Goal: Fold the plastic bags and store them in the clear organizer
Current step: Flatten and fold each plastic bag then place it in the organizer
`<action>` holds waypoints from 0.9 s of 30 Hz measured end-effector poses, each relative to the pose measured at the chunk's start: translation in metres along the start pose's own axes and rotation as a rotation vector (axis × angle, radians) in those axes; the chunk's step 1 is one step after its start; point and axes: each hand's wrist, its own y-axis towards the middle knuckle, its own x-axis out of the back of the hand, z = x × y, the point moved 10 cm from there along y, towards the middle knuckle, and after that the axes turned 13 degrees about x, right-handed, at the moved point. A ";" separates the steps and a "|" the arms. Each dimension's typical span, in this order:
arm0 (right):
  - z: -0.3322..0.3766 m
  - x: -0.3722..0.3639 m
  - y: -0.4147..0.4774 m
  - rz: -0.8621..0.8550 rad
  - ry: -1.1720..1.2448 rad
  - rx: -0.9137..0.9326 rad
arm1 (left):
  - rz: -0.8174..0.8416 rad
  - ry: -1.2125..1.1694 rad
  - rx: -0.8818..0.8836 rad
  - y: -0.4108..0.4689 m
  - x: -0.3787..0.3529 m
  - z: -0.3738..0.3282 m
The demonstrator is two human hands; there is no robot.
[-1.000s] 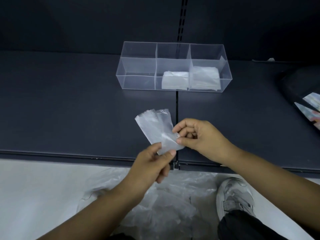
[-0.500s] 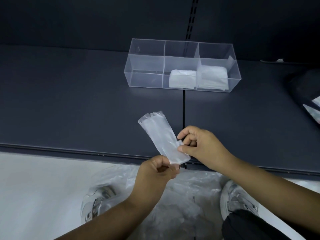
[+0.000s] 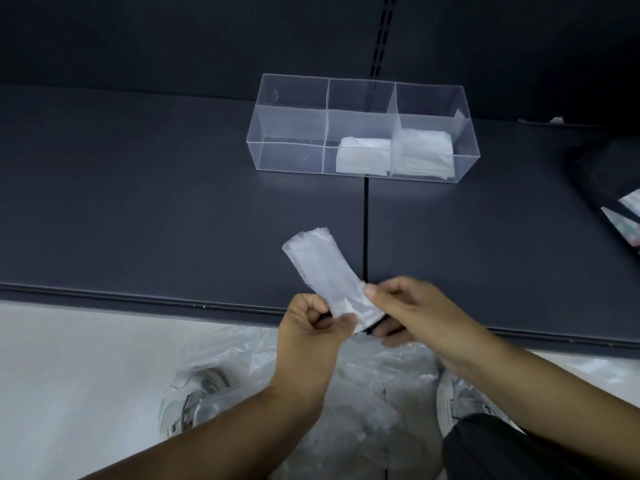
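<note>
The left hand (image 3: 308, 327) and the right hand (image 3: 412, 313) both grip one folded plastic bag (image 3: 322, 268). The bag forms a narrow translucent strip. Its lower end sits between the two hands, and its free upper end points up and to the left, over the front part of the dark shelf (image 3: 138, 202).

Left hand: fingers curled, pinching the lower left edge of the strip. Right hand: thumb pressed on the right edge of the strip, fingers curled beneath it. The hands are close together, just above the front lip of the shelf.

The clear organizer (image 3: 291, 109) stands farther back on the shelf, well apart from the hands. Two dividers split it into three compartments. The middle compartment holds a folded white bag (image 3: 362, 155). The right compartment holds a folded stack (image 3: 424, 154).

Loose plastic bags (image 3: 374, 393) lie on the floor (image 3: 86, 375) below the hands, between and partly over two light shoes (image 3: 190, 400).
</note>
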 end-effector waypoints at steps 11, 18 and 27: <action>-0.013 0.000 -0.008 0.033 0.063 -0.036 | 0.058 0.135 -0.059 0.008 -0.009 -0.029; -0.023 0.009 -0.010 0.019 0.127 -0.087 | -0.008 0.374 -0.301 0.053 -0.007 -0.096; -0.032 0.006 -0.014 0.017 0.259 -0.172 | 0.265 1.243 -1.071 -0.035 -0.048 -0.031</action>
